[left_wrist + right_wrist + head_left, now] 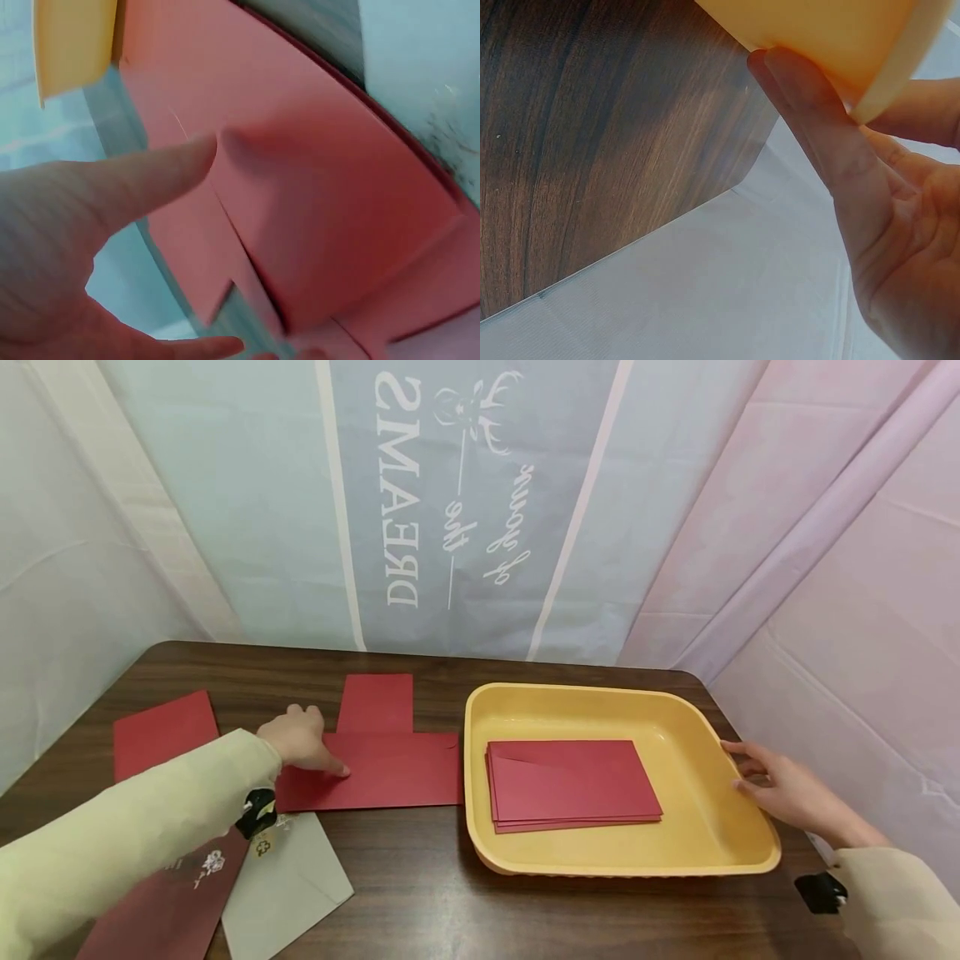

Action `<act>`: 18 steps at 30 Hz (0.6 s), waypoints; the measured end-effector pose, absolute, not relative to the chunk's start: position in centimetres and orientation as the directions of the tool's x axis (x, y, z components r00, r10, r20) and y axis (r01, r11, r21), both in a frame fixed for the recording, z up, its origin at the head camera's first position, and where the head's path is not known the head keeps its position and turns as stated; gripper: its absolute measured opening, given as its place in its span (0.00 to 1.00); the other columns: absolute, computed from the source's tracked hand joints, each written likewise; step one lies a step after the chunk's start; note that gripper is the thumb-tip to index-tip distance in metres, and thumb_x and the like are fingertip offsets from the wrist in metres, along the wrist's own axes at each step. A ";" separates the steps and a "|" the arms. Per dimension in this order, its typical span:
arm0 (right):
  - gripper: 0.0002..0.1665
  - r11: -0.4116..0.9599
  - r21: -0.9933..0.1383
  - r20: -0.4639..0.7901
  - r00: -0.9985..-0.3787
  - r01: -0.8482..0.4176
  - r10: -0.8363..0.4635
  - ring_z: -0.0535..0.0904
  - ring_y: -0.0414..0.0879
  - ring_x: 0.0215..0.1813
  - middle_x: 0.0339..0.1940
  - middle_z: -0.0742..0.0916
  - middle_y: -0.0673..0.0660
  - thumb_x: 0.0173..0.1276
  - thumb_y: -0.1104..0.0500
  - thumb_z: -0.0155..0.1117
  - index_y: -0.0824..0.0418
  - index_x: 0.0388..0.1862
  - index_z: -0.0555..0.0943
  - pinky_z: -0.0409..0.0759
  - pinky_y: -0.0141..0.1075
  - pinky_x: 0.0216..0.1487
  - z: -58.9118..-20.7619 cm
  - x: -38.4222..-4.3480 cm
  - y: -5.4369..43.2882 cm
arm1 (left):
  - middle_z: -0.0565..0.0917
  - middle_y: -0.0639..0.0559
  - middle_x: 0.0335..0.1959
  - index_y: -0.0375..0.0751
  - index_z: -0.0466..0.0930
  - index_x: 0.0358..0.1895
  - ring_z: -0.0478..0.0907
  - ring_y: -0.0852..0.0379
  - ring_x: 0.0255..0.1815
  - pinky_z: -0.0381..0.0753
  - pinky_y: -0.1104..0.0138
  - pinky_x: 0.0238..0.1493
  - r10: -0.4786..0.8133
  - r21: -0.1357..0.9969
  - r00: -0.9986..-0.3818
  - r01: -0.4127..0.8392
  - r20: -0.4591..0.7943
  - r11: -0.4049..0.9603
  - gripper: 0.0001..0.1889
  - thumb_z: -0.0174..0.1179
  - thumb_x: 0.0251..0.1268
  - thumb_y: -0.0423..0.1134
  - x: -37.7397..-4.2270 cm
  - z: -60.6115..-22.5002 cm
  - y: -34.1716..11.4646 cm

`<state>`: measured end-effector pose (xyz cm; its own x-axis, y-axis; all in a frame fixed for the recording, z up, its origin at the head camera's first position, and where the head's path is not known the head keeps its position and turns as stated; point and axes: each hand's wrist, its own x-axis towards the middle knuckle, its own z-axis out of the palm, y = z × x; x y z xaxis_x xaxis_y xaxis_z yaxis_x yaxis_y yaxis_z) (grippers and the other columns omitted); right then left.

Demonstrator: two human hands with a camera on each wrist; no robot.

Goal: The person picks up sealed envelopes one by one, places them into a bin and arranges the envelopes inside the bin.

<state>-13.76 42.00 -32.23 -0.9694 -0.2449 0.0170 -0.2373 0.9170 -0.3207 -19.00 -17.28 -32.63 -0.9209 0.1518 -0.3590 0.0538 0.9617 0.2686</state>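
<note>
On the left, my left hand (298, 742) reaches over one end of a red envelope (405, 772) lying beside the tray. Its thumb is stretched out with the tip on the paper in the left wrist view, fingers spread apart from it. My right hand (787, 789) holds the right rim of a yellow plastic tray (705, 793). In the right wrist view its fingers (810, 97) lie against the outer wall, with the thumb across the rim. A small stack of red envelopes (573, 781) lies flat inside the tray.
Another red envelope (375, 703) stands out behind the one under my left hand. Farther left lie a red envelope (165, 731), a dark red one (176, 902) with a white print, and a grey one (288, 893). A printed cloth (480, 527) hangs behind the wooden table (420, 902).
</note>
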 end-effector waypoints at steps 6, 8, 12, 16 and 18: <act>0.29 0.918 -0.319 0.011 -0.970 -0.234 -0.243 0.83 0.38 0.38 0.40 0.87 0.66 0.64 0.66 0.64 0.73 0.62 0.68 0.78 0.31 0.34 -32.1 -13.8 42.0 | 0.67 0.22 0.49 0.14 0.48 0.57 0.74 0.34 0.46 0.84 0.56 0.31 0.118 0.430 -0.884 -0.101 -0.452 0.897 0.55 0.74 0.43 0.54 -19.1 -32.9 -18.4; 0.29 0.916 -0.319 0.024 -0.968 -0.245 -0.251 0.81 0.33 0.38 0.40 0.87 0.66 0.63 0.67 0.65 0.73 0.62 0.69 0.78 0.30 0.33 -32.2 -13.8 42.0 | 0.67 0.23 0.49 0.14 0.44 0.58 0.75 0.35 0.46 0.84 0.56 0.32 0.105 0.454 -0.874 -0.141 -0.474 0.880 0.57 0.75 0.44 0.54 -19.1 -33.0 -18.4; 0.29 0.911 -0.316 0.046 -0.964 -0.263 -0.262 0.78 0.27 0.36 0.38 0.87 0.65 0.62 0.67 0.65 0.73 0.61 0.70 0.77 0.30 0.32 -32.2 -13.8 42.0 | 0.58 0.18 0.56 0.13 0.33 0.63 0.69 0.31 0.52 0.84 0.54 0.34 0.085 0.494 -0.854 -0.213 -0.513 0.843 0.65 0.74 0.46 0.54 -19.1 -33.2 -18.3; 0.29 0.911 -0.322 0.036 -0.965 -0.258 -0.261 0.79 0.29 0.37 0.38 0.87 0.65 0.62 0.67 0.65 0.74 0.61 0.69 0.78 0.30 0.32 -32.2 -13.8 42.0 | 0.52 0.17 0.59 0.14 0.29 0.65 0.70 0.30 0.51 0.84 0.52 0.32 0.073 0.514 -0.848 -0.248 -0.526 0.821 0.66 0.73 0.46 0.54 -19.1 -33.5 -18.1; 0.29 0.912 -0.323 0.028 -0.966 -0.252 -0.257 0.81 0.34 0.37 0.39 0.87 0.65 0.63 0.66 0.65 0.74 0.61 0.69 0.78 0.30 0.33 -32.2 -13.8 42.1 | 0.54 0.17 0.58 0.13 0.31 0.64 0.73 0.32 0.46 0.84 0.53 0.30 0.066 0.509 -0.853 -0.246 -0.518 0.825 0.65 0.73 0.46 0.54 -19.1 -33.6 -18.1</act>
